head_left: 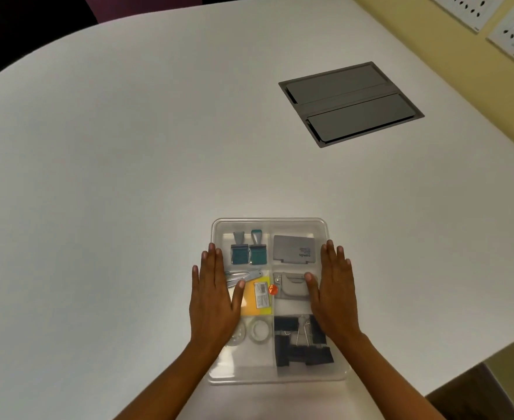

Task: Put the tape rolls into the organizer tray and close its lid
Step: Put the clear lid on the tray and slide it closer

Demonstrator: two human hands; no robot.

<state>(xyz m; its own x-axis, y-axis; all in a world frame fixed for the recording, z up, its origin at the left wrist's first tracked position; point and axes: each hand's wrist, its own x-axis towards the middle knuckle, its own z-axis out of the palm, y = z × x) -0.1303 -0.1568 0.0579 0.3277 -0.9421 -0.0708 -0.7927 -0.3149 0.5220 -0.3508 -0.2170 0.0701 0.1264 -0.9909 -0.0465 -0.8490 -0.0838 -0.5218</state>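
- The organizer tray (275, 378) sits at the table's (128, 177) near edge, clear lid (269, 223) on; tape rolls (260, 329) lie inside, front-left.
- Left hand (214, 301) and right hand (333, 295) lie flat, fingers spread, on the lid's sides.
- The thin plastic looks light, slick and flexible; pressing along the rims should seat it.

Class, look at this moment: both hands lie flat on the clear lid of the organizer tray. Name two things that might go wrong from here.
1. The left hand and right hand press near the side edges of the lid; the corners may stay unlatched. Whether they have clicked cannot be seen.
2. The organizer tray sits near the table front edge; a hard uneven push might slide it towards the person.
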